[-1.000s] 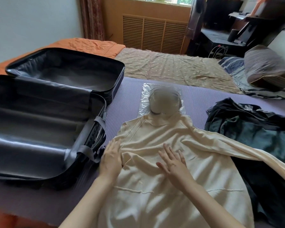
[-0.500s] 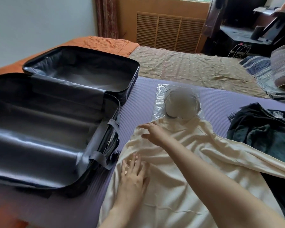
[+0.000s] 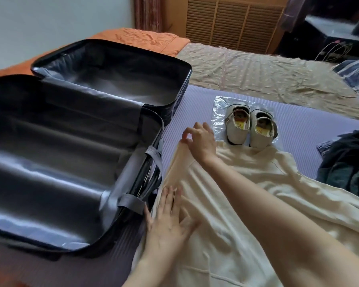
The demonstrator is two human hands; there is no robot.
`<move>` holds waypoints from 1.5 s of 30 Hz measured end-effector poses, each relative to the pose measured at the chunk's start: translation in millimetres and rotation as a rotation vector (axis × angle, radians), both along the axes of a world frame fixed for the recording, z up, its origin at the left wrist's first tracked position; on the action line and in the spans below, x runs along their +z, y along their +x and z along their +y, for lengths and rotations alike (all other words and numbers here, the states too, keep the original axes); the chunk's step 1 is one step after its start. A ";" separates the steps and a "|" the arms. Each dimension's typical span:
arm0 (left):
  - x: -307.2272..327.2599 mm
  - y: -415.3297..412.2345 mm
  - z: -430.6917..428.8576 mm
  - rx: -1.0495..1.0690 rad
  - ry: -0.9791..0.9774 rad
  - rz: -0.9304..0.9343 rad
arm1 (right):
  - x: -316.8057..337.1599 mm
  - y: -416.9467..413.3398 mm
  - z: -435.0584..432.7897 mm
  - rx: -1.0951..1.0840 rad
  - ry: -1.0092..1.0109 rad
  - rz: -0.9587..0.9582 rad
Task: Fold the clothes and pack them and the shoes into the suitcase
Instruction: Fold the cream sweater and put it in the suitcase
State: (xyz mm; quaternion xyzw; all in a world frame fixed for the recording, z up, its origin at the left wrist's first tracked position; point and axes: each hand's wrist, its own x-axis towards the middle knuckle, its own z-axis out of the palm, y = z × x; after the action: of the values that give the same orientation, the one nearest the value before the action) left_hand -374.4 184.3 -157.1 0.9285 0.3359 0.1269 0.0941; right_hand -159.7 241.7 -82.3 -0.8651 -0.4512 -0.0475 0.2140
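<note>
— Now, hands?
— Pressing flat, fingers wide, on the cream top's (image 3: 247, 204) near left edge with the left hand (image 3: 168, 228); pinching its far left shoulder with the right hand (image 3: 199, 139).
— And around?
— Lying on the bed (image 3: 298, 131): open suitcase (image 3: 50, 172) at left, shoes (image 3: 237, 134) on plastic (image 3: 220, 104) just beyond the collar, dark clothes (image 3: 346, 162) heaped at right.
</note>
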 end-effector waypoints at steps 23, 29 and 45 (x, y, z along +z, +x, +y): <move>13.6 -36.6 -0.9 -0.083 -0.070 -0.243 | -43.8 -175.3 -215.0 0.082 0.153 0.004; 33.4 -34.6 10.2 -0.144 -0.059 -0.259 | -47.7 -217.0 -203.1 0.000 0.036 -0.066; 35.4 -76.0 -20.3 -0.063 -0.032 -0.200 | -40.3 -216.6 -231.8 0.139 0.087 0.073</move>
State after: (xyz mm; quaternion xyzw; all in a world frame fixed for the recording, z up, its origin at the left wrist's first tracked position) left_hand -450.4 164.0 -121.7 0.9198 0.2973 0.2106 0.1459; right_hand -376.3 10.0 -122.6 -0.8228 -0.4995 -0.0205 0.2703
